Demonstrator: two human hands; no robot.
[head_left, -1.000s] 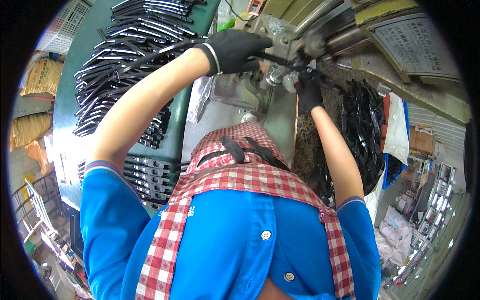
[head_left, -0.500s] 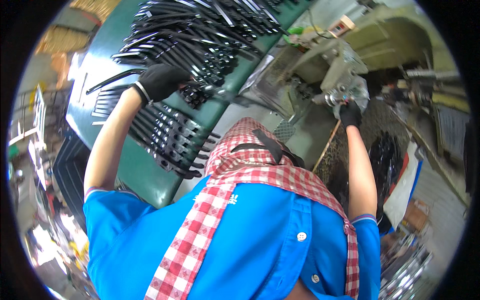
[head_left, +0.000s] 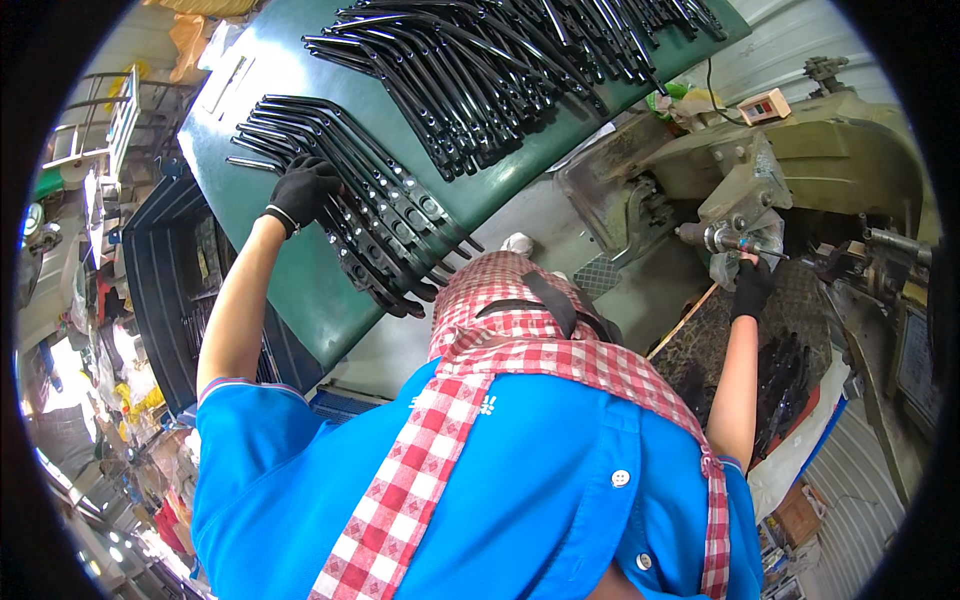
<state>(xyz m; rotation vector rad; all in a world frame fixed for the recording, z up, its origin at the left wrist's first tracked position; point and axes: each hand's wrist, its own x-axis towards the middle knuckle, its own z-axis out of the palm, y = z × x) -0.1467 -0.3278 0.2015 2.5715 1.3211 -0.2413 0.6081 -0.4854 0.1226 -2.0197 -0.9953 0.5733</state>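
Observation:
My left hand (head_left: 303,192), in a black glove, is at a row of black bent metal bars (head_left: 408,205) on the green table (head_left: 238,215). Its fingers are curled round one bar whose bent end sticks out to the left; the fingertips are partly hidden. My right hand (head_left: 752,290), in a black glove with bare fingertips, reaches up to a machine's metal spindle (head_left: 715,237). Thumb and finger are pinched together at the spindle's right end, beside a thin pin. What they hold there is too small to make out.
A large batch of black bars (head_left: 480,85) covers the table's far side. The green machine (head_left: 850,130) stands at the right, with a small switch box (head_left: 764,107) on top. Dark parts lie in a heap (head_left: 785,385) below my right hand. A dark crate (head_left: 165,270) stands left.
My left hand has gone from beside the large batch, where it held a bent bar, to the nearer row. My right hand stays at the spindle. The whole view has shifted.

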